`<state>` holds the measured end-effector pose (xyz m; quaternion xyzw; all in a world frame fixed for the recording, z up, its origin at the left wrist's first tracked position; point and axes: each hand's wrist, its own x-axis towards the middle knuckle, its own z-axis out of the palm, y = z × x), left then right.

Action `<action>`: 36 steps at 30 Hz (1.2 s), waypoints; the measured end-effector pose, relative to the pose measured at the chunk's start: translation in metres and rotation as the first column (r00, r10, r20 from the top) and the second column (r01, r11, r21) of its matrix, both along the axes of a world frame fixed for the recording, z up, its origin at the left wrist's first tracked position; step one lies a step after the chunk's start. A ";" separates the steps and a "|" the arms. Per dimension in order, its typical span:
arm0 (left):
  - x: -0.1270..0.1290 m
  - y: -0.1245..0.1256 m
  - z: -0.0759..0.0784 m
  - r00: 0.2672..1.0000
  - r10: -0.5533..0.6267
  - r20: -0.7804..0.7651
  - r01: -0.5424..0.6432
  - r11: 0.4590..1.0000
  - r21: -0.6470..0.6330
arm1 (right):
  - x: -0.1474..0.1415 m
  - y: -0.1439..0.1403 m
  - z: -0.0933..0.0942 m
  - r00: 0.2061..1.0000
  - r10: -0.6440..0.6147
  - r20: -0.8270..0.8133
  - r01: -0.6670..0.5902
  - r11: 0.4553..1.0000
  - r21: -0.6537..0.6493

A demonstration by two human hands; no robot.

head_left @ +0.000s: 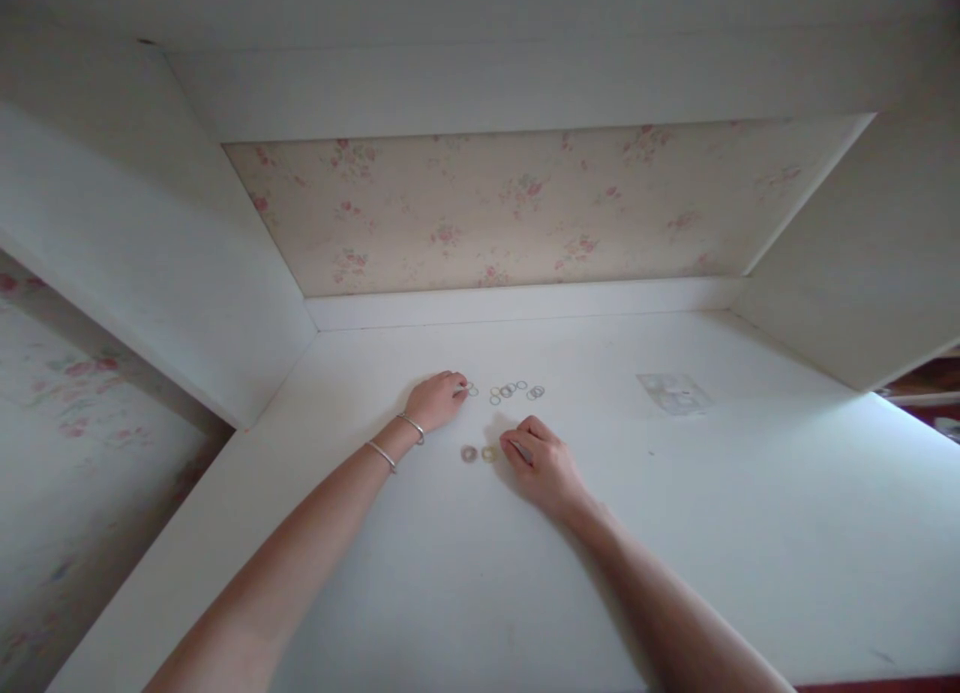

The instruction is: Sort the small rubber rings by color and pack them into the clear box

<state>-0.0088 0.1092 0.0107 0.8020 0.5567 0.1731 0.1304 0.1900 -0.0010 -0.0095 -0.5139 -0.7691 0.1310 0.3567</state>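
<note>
My left hand [439,399] rests on a white desk [525,573], its fingertips pinched on a small ring [471,390] at the left end of a row of several small rings [517,390]. Two thin bracelets circle that wrist. My right hand [541,461] lies closer to me with fingers curled, its fingertips touching the desk just right of two yellowish rings [478,454]. Whether it holds something small I cannot tell.
A small clear plastic bag [673,392] lies flat on the desk to the right. White side panels [150,263] wall the desk left and right, with floral wallpaper [510,213] at the back.
</note>
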 end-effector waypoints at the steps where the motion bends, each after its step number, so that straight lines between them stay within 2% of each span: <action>1: 0.000 0.001 0.000 1.000 -0.011 -0.021 0.011 1.000 -0.002 | 0.000 0.000 0.000 1.000 0.001 0.000 -0.001 1.000 -0.001; 4: 0.001 0.003 -0.002 0.997 -0.038 -0.069 0.037 0.999 -0.010 | 0.000 0.000 0.001 1.000 0.014 0.010 -0.014 1.000 -0.006; 13: 0.002 0.005 -0.007 0.996 -0.052 -0.069 0.050 0.998 -0.026 | 0.002 -0.001 0.003 1.000 -0.003 0.027 0.003 1.000 -0.015; 21: -0.010 -0.008 -0.002 0.998 -0.047 -0.032 0.047 0.999 0.007 | 0.001 0.000 0.002 0.999 -0.035 0.028 0.036 0.999 -0.029; 26: -0.014 -0.025 0.003 0.992 -0.102 0.073 0.100 0.994 0.035 | 0.002 0.003 0.000 0.995 -0.099 0.033 0.100 0.994 -0.040; 31: 0.003 -0.056 0.013 0.972 -0.191 0.140 0.192 0.981 0.002 | 0.005 0.005 0.000 0.988 -0.156 0.001 0.156 0.987 -0.045; 36: 0.019 -0.083 0.020 0.964 -0.264 0.040 0.265 0.964 -0.027 | 0.006 0.006 0.000 0.985 -0.171 -0.033 0.169 0.984 -0.056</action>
